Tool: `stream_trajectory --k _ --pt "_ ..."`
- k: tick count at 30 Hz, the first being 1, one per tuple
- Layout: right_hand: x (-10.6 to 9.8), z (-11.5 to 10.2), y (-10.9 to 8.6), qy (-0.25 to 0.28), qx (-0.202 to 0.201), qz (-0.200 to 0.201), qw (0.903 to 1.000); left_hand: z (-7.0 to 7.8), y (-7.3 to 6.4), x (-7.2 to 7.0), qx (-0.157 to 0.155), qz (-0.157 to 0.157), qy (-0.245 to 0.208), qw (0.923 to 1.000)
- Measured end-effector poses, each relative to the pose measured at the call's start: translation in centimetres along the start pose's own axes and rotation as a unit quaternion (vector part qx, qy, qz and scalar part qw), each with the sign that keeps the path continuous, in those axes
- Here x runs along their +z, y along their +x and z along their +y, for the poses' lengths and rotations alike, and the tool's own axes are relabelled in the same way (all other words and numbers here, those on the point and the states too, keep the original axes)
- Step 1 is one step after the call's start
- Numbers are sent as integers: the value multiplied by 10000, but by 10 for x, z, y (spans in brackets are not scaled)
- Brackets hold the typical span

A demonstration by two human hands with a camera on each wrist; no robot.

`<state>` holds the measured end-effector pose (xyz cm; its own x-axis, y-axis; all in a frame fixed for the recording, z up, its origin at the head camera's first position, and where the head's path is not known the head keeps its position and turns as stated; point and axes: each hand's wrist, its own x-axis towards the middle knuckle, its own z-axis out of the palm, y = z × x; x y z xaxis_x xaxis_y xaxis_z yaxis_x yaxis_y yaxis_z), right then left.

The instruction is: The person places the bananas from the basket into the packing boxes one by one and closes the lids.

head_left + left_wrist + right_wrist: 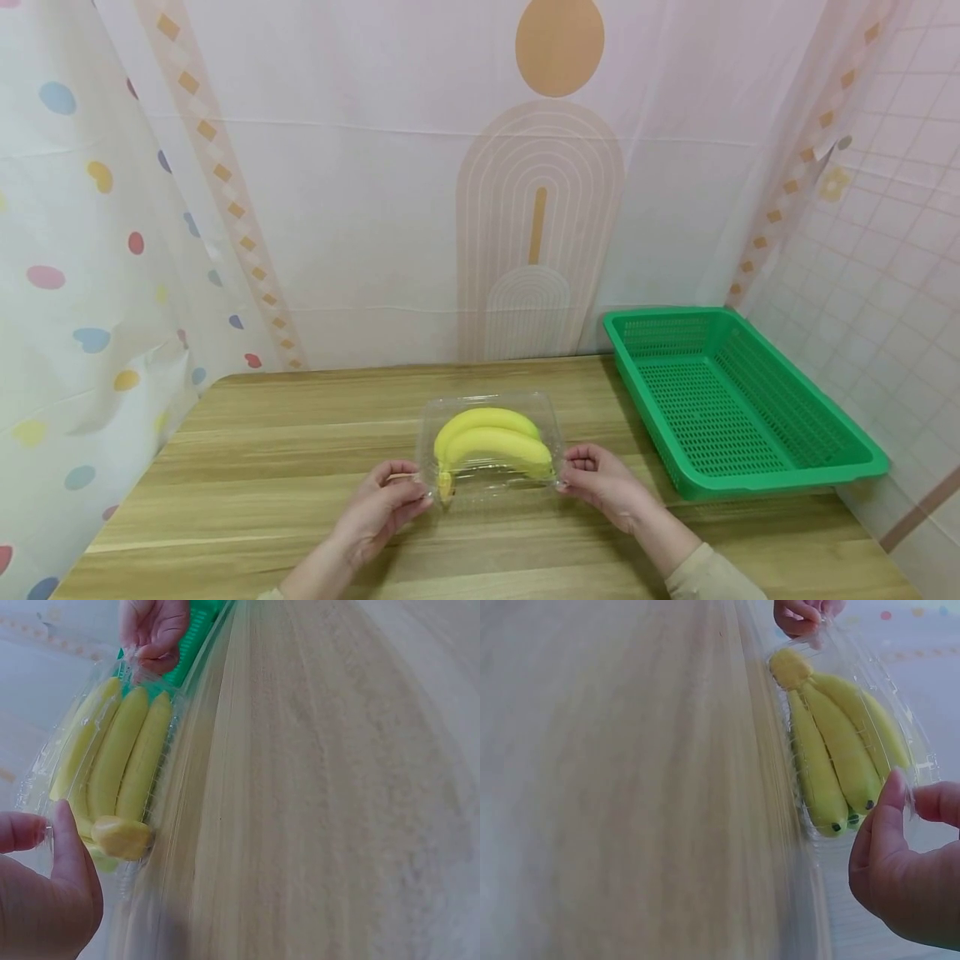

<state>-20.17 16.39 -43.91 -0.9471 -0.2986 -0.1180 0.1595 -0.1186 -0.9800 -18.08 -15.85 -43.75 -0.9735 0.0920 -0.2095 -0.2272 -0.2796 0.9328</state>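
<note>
A bunch of yellow bananas lies inside a clear plastic clamshell box at the middle of the wooden table. My left hand pinches the box's front left corner between thumb and fingers. At the front right corner my right hand pinches the plastic edge in the same way. In the left wrist view the stem end of the bunch points toward the left hand. Dark banana tips face the right hand in the right wrist view.
A green plastic basket with slotted walls stands on the right of the wooden table, its inside bare. A patterned curtain hangs behind the table, and a dotted one hangs along the left.
</note>
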Motion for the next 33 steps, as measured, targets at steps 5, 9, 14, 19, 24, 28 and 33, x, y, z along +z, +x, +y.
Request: stream_trajectory --k 5,9,14,19,24,28,33 --pt "2 0 1 -103 63 231 9997 0 1 1 20 67 22 10000" --pt "2 0 1 -196 73 321 9993 0 1 2 26 140 64 9999" --pt "1 1 2 -202 52 307 9993 0 1 3 30 237 75 9997" --pt "1 0 3 -97 65 252 9996 1 1 1 -16 110 102 9999" --pt "-1 -2 2 -55 71 168 9998 6 1 -3 -101 -163 304 9994" --pt "-4 -3 2 -175 51 217 9996 9 1 -9 -132 -255 617 9977" --pt "-5 -9 1 -765 -137 717 9944 16 0 -16 51 -86 1128 9936"
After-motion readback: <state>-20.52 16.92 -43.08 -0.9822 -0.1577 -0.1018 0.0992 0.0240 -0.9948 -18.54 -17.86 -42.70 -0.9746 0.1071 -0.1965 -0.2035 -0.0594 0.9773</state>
